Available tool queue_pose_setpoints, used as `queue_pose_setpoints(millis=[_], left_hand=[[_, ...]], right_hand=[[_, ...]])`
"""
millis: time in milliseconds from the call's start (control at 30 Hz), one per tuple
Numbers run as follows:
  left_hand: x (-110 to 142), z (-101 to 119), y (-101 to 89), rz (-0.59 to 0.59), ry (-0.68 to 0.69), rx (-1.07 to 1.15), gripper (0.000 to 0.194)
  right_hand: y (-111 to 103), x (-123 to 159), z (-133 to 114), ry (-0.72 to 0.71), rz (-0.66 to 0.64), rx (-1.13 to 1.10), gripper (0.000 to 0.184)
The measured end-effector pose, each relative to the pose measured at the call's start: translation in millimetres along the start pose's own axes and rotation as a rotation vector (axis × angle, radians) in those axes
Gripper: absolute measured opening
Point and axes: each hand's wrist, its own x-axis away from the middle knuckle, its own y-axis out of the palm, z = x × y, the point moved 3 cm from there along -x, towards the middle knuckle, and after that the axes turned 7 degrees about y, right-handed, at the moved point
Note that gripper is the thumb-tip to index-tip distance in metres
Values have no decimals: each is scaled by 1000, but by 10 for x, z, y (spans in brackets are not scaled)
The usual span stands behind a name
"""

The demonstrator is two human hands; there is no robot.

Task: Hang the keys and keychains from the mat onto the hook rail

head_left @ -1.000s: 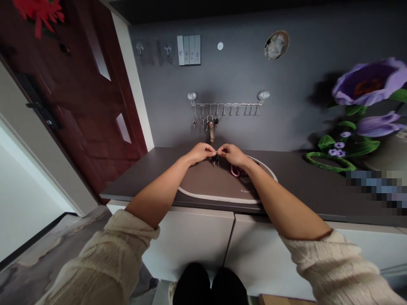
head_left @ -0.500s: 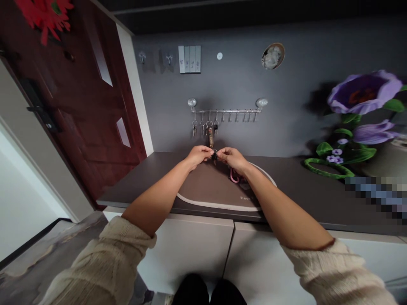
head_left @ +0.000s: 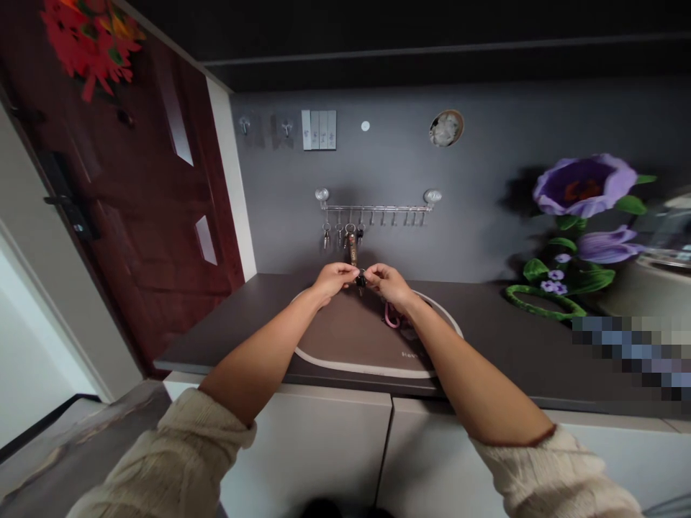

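While hands [head_left: 361, 283] hold keys [head_left: 361, 279], grey wall [head_left: 486, 173], countertop [head_left: 232, 309]

Key bunch [head_left: 360, 280]: small, black at the top, a metallic key tip pointing to 6 o'clock; finer details too small to tell.
Ring [head_left: 362, 271]: thin, metallic, at the bunch's 12 o'clock.
Pose: hanging, fingers of the left hand [head_left: 339, 279] at 9 o'clock, right hand [head_left: 389, 281] at 3.
Place: seen against the mat's [head_left: 350, 331] 12 o'clock part.
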Motion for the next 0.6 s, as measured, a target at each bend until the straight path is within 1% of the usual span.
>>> queue_pose_setpoints(millis=[167, 267, 433, 600], left_hand=[[5, 14, 3, 61, 19, -8, 29], [5, 1, 7, 79, 26, -27, 27], [1, -42, 30, 65, 15, -60, 26], [-6, -83, 54, 60, 22, -116, 25]], right_hand=[[-59, -27, -9, -68, 58, 40, 23], [-126, -63, -61, -119, 104, 70, 22], [-260, -222, -262, -167, 154, 53, 21], [-373, -416, -478, -141, 254, 8, 16]])
